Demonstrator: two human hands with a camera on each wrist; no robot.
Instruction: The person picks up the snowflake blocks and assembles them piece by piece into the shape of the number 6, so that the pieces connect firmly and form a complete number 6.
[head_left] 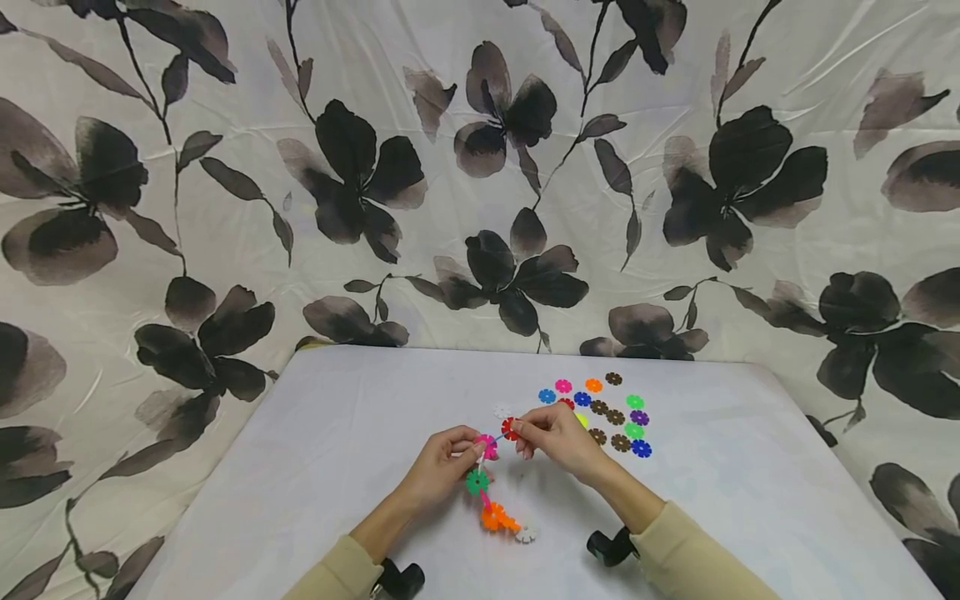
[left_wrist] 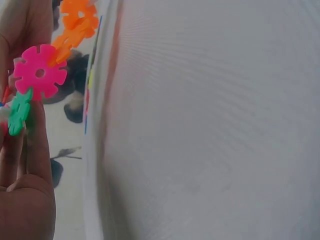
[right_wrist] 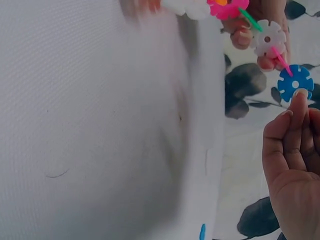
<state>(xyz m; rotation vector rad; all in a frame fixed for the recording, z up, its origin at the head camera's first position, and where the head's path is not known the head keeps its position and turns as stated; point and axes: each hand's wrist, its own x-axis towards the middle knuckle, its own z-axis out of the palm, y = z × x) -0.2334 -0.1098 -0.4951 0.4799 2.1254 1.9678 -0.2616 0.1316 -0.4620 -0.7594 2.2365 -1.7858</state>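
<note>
A chain of slotted plastic flower discs hangs between the two hands, over the white table [head_left: 337, 450]. My left hand [head_left: 442, 467] pinches it near a pink disc [head_left: 489, 447]. With thumb and fingertips my right hand [head_left: 562, 442] pinches a red disc [head_left: 510, 428] at the upper end. Next to it, a blue disc [right_wrist: 295, 83] joins the chain, edge-on in the head view. Below the left hand follow a white disc [right_wrist: 269, 39], a green disc [head_left: 477, 482], another pink disc [left_wrist: 40, 72], orange discs [head_left: 493, 517] and a white end disc [head_left: 526, 534].
Loose discs in several colours lie behind the right hand, among them a purple disc [head_left: 639, 417] and a brown disc [head_left: 613, 378]. A pale disc [head_left: 502, 411] lies just beyond the chain. Floral cloth [head_left: 450, 200] hangs behind the table. Black wrist mounts [head_left: 611, 547] sit by both sleeves.
</note>
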